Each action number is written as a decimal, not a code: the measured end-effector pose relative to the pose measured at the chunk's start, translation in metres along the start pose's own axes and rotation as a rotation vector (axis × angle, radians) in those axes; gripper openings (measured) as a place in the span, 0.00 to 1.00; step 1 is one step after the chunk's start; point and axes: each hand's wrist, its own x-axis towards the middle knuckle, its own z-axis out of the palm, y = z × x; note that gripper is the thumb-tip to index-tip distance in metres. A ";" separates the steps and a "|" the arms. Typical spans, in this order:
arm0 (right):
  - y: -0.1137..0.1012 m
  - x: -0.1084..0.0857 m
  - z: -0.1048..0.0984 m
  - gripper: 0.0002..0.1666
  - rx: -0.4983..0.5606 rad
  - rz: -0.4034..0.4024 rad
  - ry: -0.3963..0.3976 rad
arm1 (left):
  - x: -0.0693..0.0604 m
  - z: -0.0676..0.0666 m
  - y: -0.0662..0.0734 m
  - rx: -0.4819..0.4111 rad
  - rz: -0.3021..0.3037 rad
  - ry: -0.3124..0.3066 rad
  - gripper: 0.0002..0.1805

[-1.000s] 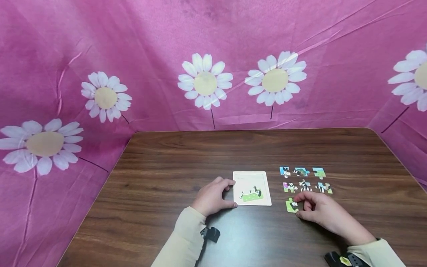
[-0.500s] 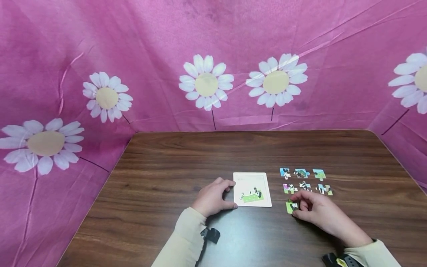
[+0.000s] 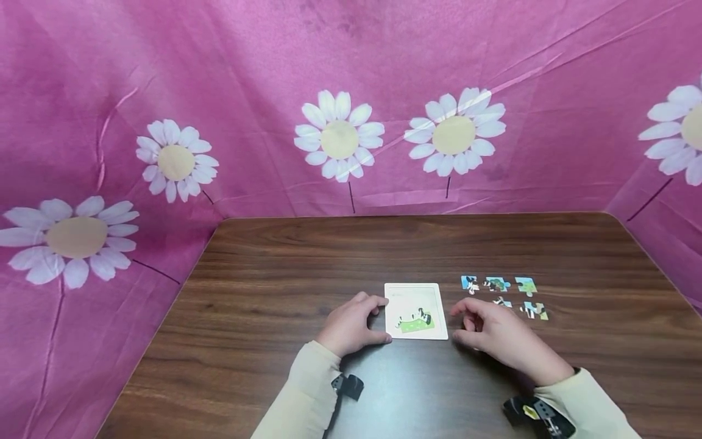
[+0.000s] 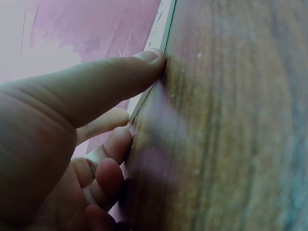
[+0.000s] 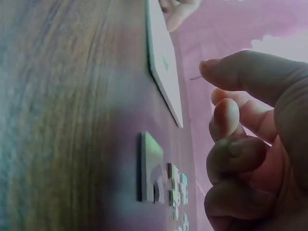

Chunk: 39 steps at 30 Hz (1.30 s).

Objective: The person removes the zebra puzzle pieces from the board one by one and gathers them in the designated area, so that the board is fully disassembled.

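A square white puzzle board (image 3: 403, 302) with a black-and-white animal on green lies mid-table. My left hand (image 3: 347, 330) rests at its left side. In the left wrist view its thumb (image 4: 108, 84) touches the board's edge. My right hand (image 3: 501, 338) hovers just right of the board and holds nothing. Its thumb and index finger are apart, the other fingers curled loosely. Beneath it, the right wrist view shows a green puzzle piece (image 5: 153, 166) flat on the table; the hand hides this piece in the head view.
Several puzzle pieces lie in rows behind the right hand, among them a blue-green one (image 3: 526, 286) and a striped one (image 3: 534, 311). Part of the nearer row is hidden by the hand. The wooden table (image 3: 301, 256) ends at a pink flowered cloth (image 3: 247, 152).
My right hand has let go of the green puzzle piece's edge and moved left toward the board, now covering the nearest pieces. My left hand stays in place.
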 end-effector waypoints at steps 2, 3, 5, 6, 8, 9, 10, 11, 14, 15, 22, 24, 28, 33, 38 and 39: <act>-0.002 0.004 0.001 0.14 -0.016 0.008 -0.020 | 0.000 0.000 0.001 -0.001 -0.004 0.000 0.36; -0.002 0.007 0.001 0.14 -0.020 0.012 -0.031 | 0.000 0.000 0.001 0.002 -0.006 -0.001 0.36; -0.003 0.011 0.003 0.13 -0.024 0.015 -0.050 | 0.000 0.000 0.001 0.006 -0.010 -0.004 0.36; -0.004 0.013 0.004 0.13 -0.025 0.016 -0.062 | 0.000 0.000 0.001 0.009 -0.012 -0.007 0.36; -0.005 0.018 0.006 0.13 -0.037 0.007 -0.082 | 0.000 0.000 0.001 0.010 -0.013 -0.006 0.36; -0.006 0.020 0.007 0.13 -0.044 0.000 -0.094 | 0.000 0.000 0.000 0.009 -0.013 -0.006 0.36; -0.007 0.023 0.009 0.13 -0.054 -0.008 -0.104 | 0.000 0.000 0.000 0.008 -0.013 -0.005 0.36; -0.009 0.025 0.010 0.13 -0.063 -0.013 -0.117 | 0.000 0.000 0.000 0.006 -0.014 -0.006 0.36; -0.014 0.033 0.015 0.13 -0.086 -0.019 -0.145 | 0.000 0.000 0.000 0.001 -0.016 -0.008 0.36; -0.016 0.035 0.016 0.13 -0.094 -0.022 -0.154 | 0.000 0.000 0.000 -0.001 -0.016 -0.008 0.36; -0.025 0.047 0.027 0.14 -0.121 -0.050 -0.198 | 0.001 0.000 -0.001 -0.009 0.000 -0.005 0.35; -0.026 0.048 0.029 0.14 -0.129 -0.059 -0.209 | 0.001 0.000 -0.001 -0.010 0.003 -0.005 0.35; -0.026 0.050 0.032 0.14 -0.133 -0.081 -0.231 | 0.000 0.000 0.000 -0.008 0.005 -0.005 0.35; -0.025 0.053 0.034 0.13 -0.106 -0.064 -0.259 | 0.001 0.000 0.000 -0.009 0.010 0.000 0.34; -0.023 0.056 0.034 0.14 -0.083 -0.066 -0.275 | 0.001 0.001 -0.001 -0.008 0.013 0.007 0.34; -0.022 0.056 0.035 0.14 -0.084 -0.069 -0.277 | 0.001 0.000 -0.001 -0.008 0.015 0.008 0.34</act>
